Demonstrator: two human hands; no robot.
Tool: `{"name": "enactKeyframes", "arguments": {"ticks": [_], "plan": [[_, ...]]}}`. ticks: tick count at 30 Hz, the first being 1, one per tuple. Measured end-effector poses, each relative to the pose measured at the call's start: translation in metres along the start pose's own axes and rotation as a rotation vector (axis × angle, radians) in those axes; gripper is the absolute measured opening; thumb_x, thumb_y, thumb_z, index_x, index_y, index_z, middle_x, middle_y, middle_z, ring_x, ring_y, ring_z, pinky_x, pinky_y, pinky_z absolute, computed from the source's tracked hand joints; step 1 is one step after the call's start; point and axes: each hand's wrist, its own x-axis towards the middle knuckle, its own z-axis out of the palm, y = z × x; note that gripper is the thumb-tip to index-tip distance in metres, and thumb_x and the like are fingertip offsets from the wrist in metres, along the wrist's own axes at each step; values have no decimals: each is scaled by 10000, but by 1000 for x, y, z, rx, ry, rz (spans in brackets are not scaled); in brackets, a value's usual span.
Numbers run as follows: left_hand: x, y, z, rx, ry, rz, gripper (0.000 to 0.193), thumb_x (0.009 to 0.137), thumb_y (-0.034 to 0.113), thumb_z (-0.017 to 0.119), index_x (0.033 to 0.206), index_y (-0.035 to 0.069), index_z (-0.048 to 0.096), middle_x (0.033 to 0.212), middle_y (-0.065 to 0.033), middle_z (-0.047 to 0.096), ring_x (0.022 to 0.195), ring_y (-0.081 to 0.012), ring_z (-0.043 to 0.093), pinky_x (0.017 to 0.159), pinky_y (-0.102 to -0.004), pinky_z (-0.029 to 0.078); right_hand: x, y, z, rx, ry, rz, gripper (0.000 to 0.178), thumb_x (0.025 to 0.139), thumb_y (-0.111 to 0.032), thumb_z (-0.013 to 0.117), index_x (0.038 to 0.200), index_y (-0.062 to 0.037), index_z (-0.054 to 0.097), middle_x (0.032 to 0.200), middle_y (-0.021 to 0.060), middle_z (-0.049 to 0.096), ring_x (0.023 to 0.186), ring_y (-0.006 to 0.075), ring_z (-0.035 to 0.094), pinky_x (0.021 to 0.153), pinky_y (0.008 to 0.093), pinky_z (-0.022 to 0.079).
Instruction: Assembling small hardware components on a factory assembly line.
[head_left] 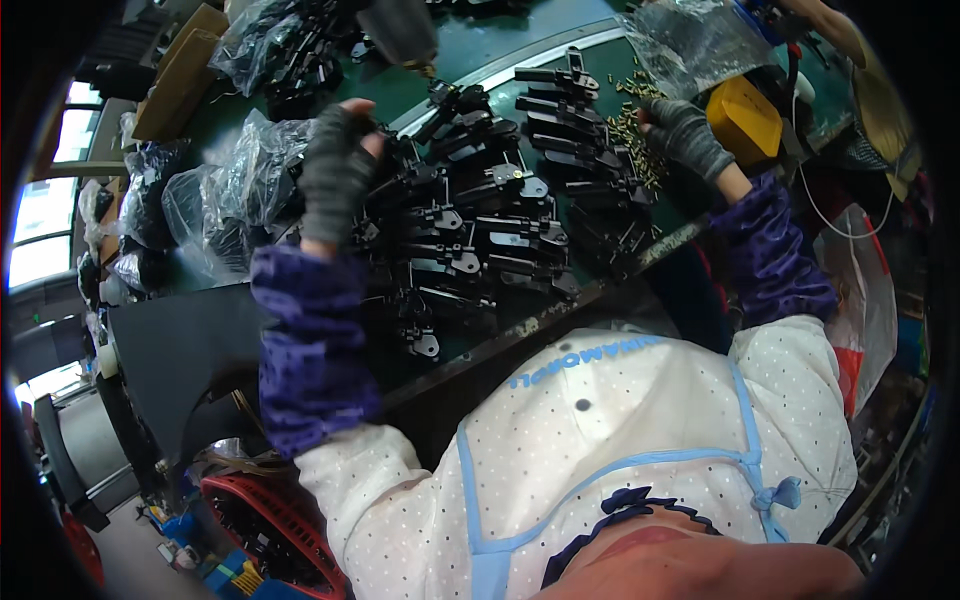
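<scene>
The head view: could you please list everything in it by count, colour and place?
Table: one, green, centre
Metal parts: many, black, on the table
Pins: many, gold, table's right
Bags: several, clear, left and upper right
Container: one, yellow, right of pins
Tool: one, grey, top centre
Cardboard box: one, brown, upper left
Basket: one, red, lower left
Cable: one, white, right
Co-worker's sleeve: one, tan, upper right
Apron: one, white and blue, lower centre
Sleeve covers: two, purple, forearms
Left hand: one, grey-gloved, by the bags
Right hand: one, grey-gloved, by the pins

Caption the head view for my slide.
Right hand at the scattered small brass-coloured pieces, left hand near rows of black parts.
</scene>
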Motion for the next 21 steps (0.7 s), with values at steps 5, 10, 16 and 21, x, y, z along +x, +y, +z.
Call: {"name": "enactKeyframes", "arguments": {"ticks": [5,10,16,21], "plan": [[-58,59,82,288,-195,289,249,675,15,613,907,62,533,825,-86,564,753,-196,573,667,-273,449,0,-4,-4,-76,-2,-9,129,740,-146,562,828,-53,542,730,116,576,682,256,567,620,330,444],[-68,47,103,187,-223,274,167,659,72,657,803,63,572,781,-84,586,700,-237,579,605,-285,457,-4,-26,-18,74,-33,20,176,745,-173,586,860,-45,546,763,97,592,666,213,572,634,312,449],[-71,41,104,221,-261,268,127,662,107,667,749,57,591,772,-82,588,685,-226,581,589,-284,453,-18,-97,-26,839,-182,-1,127,764,-47,560,885,-6,562,717,26,563,578,86,534,496,195,449],[-74,42,103,207,-275,178,146,651,93,675,756,42,588,774,-80,591,669,-223,583,580,-280,454,-14,-138,1,895,-655,168,144,770,-100,557,880,-7,569,660,17,544,504,54,493,421,177,426]]}}
